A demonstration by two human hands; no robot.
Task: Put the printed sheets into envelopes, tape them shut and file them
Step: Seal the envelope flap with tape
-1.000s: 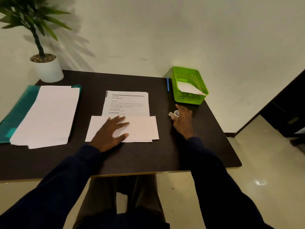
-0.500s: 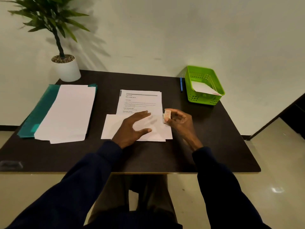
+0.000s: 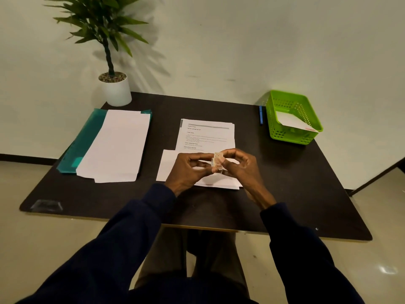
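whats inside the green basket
What looks like a white envelope lies tilted inside the green basket, one corner up at the right rim. Anything beneath it is covered.

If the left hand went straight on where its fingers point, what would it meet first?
The tape roll that the left hand pinches; just beyond it, probably, the right hand.
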